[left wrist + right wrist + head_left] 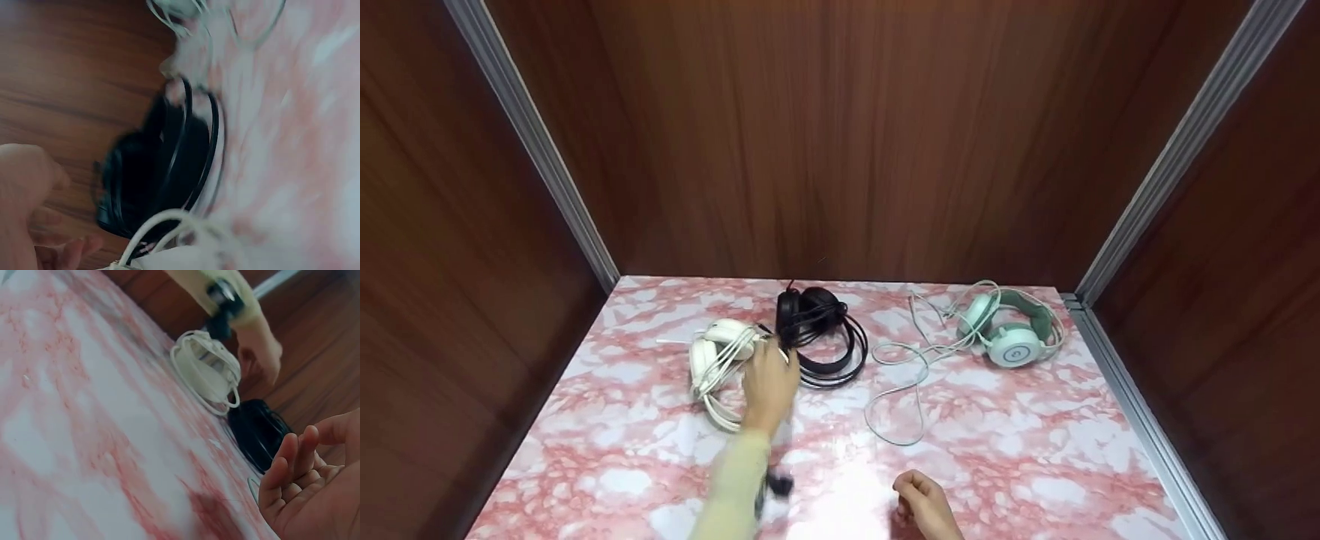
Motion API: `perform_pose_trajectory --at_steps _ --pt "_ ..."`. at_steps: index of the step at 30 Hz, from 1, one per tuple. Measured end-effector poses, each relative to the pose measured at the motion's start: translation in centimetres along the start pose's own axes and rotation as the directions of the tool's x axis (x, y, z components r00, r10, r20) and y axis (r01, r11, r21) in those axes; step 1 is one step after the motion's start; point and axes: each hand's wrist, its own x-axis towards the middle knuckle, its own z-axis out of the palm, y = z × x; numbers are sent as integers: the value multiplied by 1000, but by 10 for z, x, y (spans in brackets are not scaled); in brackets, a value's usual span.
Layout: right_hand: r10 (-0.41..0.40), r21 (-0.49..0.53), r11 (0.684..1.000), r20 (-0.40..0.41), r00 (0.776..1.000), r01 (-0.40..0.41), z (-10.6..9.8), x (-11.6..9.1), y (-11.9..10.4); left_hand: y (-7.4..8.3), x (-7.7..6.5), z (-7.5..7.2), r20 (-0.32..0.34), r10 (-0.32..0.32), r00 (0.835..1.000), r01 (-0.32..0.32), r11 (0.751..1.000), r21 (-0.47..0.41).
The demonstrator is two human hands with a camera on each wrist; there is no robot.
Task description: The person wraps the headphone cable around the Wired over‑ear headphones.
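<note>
My left hand (771, 381) reaches over the gap between the white headphones (703, 361) and the black headphones (814, 309). In the left wrist view its fingers (70, 253) are loosely bent and hold nothing, with the white cable (169, 216) just beside them. Seen from the right wrist, the left hand (260, 354) hangs a little above the white headphones (205, 374). My right hand (924, 501) is by itself near the front of the table, its fingers loosely curled with nothing in them.
Mint-green headphones (1014, 346) lie at the back right, their cable (921, 379) looping left and forward across the marbled table (622, 420). Brown wood-grain panels (840, 150) stand at the back and both sides, with metal rails (1147, 442) at the corners.
</note>
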Motion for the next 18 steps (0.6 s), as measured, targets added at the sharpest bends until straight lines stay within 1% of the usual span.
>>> perform_pose_trajectory --at_steps 2,4,6,9,11,12,15,18 --pt "8 3 1000 -9 1000 -8 1 0 0 1 -33 -11 -7 16 1000 -16 994 -107" --pt "13 12 1000 -19 1000 -13 3 2 -3 -2 -63 -19 42 29 999 -20 980 -200" --pt "10 19 1000 -29 1000 -10 6 5 -7 -6 -84 -25 116 62 991 -26 956 -292" --pt "1 26 1000 -45 999 1 7 8 -13 -11 -106 -28 224 122 967 -18 910 -414" --pt "-5 21 1000 -62 998 6 7 7 -14 -12 -117 -27 288 146 946 7 882 -471" --pt "-6 19 1000 -71 997 8 6 6 -13 -12 -122 -27 318 150 936 26 873 -488" --pt "2 5 1000 -87 996 -2 4 -1 -8 -12 -140 -24 387 139 911 87 855 -512" --pt "-25 -75 997 -102 995 17 -3 -7 0 -11 -157 -23 443 127 887 153 827 -542"
